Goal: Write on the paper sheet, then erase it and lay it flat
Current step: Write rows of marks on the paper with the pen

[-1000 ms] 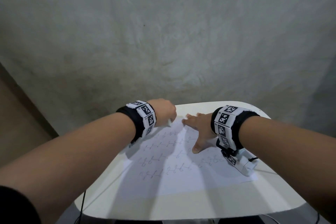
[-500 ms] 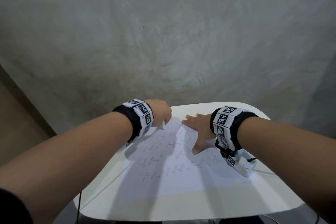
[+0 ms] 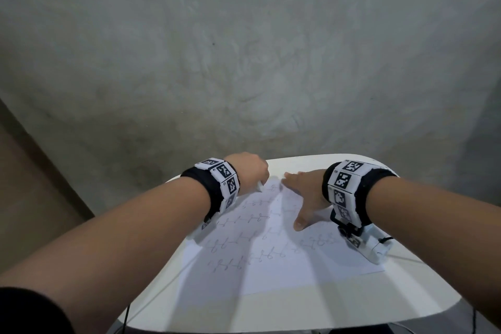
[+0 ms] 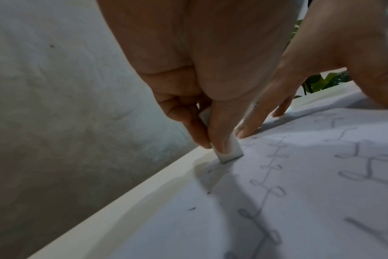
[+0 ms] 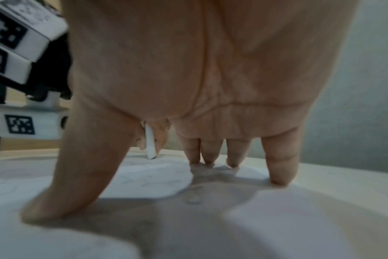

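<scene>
A white paper sheet [image 3: 273,260] covered in pencil loops lies on the white table [image 3: 311,309]. My left hand [image 3: 250,168] pinches a small white eraser [image 4: 229,149] between thumb and fingers, its end pressed on the sheet [image 4: 299,201] at the far left corner by the table edge. Grey crumbs lie near it. In the right wrist view the eraser [image 5: 149,144] stands upright beyond the palm. My right hand [image 3: 303,190] lies spread on the sheet's far right part, fingers straight, thumb [image 5: 78,178] and fingertips [image 5: 279,175] pressing down.
A rough grey wall [image 3: 244,62] rises just behind the table. A brown surface [image 3: 24,184] stands at the left. Green leaves [image 4: 321,82] show past the far edge. Cables hang off the table's near side [image 3: 126,317].
My left hand with the eraser has slid left and slightly away across the top of the sheet. The right hand stays pressed in place.
</scene>
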Demonstrator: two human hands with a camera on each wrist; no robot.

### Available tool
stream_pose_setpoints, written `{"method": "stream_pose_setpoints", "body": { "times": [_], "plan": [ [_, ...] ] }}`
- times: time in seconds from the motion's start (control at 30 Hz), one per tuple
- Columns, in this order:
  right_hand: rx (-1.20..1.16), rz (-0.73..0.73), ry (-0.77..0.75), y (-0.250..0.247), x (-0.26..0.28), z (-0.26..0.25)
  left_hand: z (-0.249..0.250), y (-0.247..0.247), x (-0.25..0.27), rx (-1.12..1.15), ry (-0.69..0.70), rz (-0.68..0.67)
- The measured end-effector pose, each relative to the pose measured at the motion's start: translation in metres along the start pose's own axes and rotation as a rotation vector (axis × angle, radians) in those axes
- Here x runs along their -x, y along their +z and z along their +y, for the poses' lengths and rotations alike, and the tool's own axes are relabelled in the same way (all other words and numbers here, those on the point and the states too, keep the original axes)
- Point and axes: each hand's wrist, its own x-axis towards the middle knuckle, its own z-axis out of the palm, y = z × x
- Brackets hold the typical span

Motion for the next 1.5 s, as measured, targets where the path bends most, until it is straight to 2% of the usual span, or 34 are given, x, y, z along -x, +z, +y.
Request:
{"method": "stream_pose_setpoints", "body": {
  "times": [0.1, 0.23, 0.33, 0.43, 0.6, 0.73, 0.8, 1.0, 1.13, 1.2, 1.27, 1.4, 1.5],
  "plan": [
    [0.024, -0.048, 0.070, 0.006, 0.006, 0.020, 0.001, 0.000, 0.002, -0.020, 0.022, 0.004],
    [0.020, -0.052, 0.054, 0.007, 0.008, 0.022, 0.001, -0.013, -0.006, 0.035, 0.034, -0.021],
    [-0.021, -0.013, 0.035, 0.005, 0.009, 0.020, 0.019, -0.021, -0.017, 0.035, 0.072, 0.074],
    [-0.048, 0.000, 0.032, 0.009, 0.009, 0.023, 0.023, -0.016, -0.020, 0.025, 0.077, 0.100],
    [-0.038, -0.036, 0.041, 0.011, 0.005, 0.025, -0.004, -0.010, -0.010, -0.023, 0.076, -0.075],
    [-0.039, -0.032, 0.047, 0.011, 0.006, 0.025, 0.008, -0.014, -0.020, 0.037, 0.074, 0.093],
    [-0.037, -0.036, 0.047, 0.011, 0.006, 0.026, 0.013, -0.011, -0.023, 0.052, 0.088, 0.130],
    [-0.071, -0.001, 0.045, 0.015, 0.003, 0.026, -0.004, -0.012, -0.018, -0.025, 0.088, -0.033],
    [-0.125, 0.047, 0.036, 0.012, 0.006, 0.026, 0.027, -0.028, -0.028, 0.002, 0.093, 0.088],
    [-0.126, 0.043, 0.032, 0.012, 0.006, 0.026, 0.033, -0.025, -0.029, 0.005, 0.084, 0.105],
    [-0.107, 0.038, 0.037, 0.012, 0.004, 0.027, 0.027, -0.020, -0.025, 0.019, 0.088, 0.079],
    [-0.070, -0.003, 0.047, 0.014, 0.002, 0.025, 0.015, -0.027, -0.016, -0.043, 0.094, -0.081],
    [-0.116, 0.036, 0.040, 0.013, 0.006, 0.025, 0.026, -0.033, -0.021, -0.051, 0.076, -0.031]
  ]
}}
